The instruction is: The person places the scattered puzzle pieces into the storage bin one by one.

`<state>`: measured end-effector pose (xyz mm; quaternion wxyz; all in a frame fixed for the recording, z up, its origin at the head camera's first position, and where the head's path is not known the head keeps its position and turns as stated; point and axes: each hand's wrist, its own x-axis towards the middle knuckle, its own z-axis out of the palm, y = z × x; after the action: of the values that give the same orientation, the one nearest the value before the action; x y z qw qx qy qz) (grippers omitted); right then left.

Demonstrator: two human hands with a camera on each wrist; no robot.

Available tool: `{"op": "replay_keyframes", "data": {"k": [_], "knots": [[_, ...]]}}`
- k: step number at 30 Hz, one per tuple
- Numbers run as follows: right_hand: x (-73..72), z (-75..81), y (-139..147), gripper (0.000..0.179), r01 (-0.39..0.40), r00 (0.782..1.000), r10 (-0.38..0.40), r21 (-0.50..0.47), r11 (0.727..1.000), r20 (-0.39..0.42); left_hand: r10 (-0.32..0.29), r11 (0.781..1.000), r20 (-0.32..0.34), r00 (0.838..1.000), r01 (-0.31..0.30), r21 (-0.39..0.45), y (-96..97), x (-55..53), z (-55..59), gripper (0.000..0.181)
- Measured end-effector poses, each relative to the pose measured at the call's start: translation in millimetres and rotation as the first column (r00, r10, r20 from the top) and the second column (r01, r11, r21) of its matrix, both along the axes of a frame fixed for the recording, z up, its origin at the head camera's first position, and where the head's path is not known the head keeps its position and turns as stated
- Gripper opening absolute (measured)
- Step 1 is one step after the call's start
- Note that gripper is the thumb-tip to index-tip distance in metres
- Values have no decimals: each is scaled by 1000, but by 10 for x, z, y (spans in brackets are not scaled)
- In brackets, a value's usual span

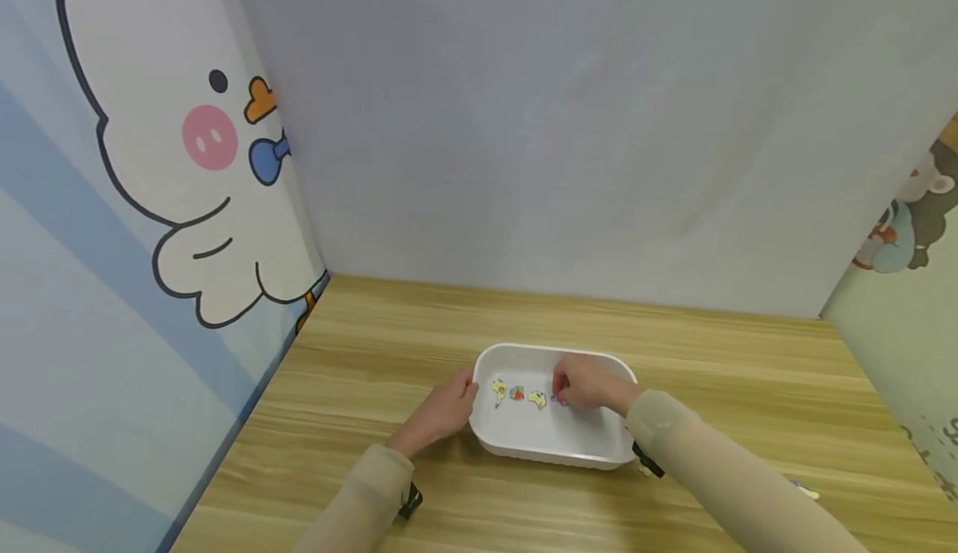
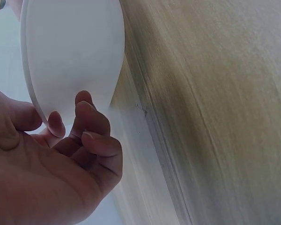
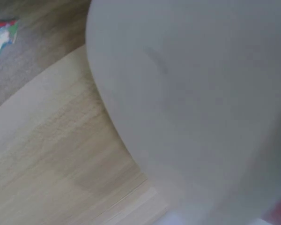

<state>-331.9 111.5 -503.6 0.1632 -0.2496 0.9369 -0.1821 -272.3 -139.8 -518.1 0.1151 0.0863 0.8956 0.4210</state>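
A white plastic tub (image 1: 524, 446) sits on the wooden table. My left hand (image 1: 446, 405) grips its left rim, thumb and index finger on the edge, the other fingers curled beside the outer wall (image 2: 75, 56) in the left wrist view. Inside the tub, my right hand (image 1: 587, 382) reaches down with fingertips at a small pink-and-purple cutout (image 1: 560, 400), partly covered by the fingers. To its left lie a yellow cutout (image 1: 537, 400), a red-and-green one (image 1: 517, 393) and another yellow one (image 1: 499, 391), in a row. In the right wrist view the tub's wall (image 3: 187, 93) hides the right hand's fingers.
On the table (image 1: 419, 320), a small pale piece (image 1: 645, 471) lies by the tub's lower right corner, and a blue-and-white piece (image 1: 805, 490) is half behind the right sleeve. A grey-white cloth wall (image 1: 561, 137) stands behind, and a printed duck panel (image 1: 150, 162) at the left.
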Motion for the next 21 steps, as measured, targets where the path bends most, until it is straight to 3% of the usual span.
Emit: {"op": "replay_keyframes", "data": {"k": [10,21], "knots": [[14,-12,-23,12,22,998,-22,-2,1000,-50,-1,1000,8,1000,1,9,13,-7,1,30],[6,-34,-5,11,46,998,-46,-13,999,-30,4,1000,12,1000,-4,4,19,-15,-12,30]]}}
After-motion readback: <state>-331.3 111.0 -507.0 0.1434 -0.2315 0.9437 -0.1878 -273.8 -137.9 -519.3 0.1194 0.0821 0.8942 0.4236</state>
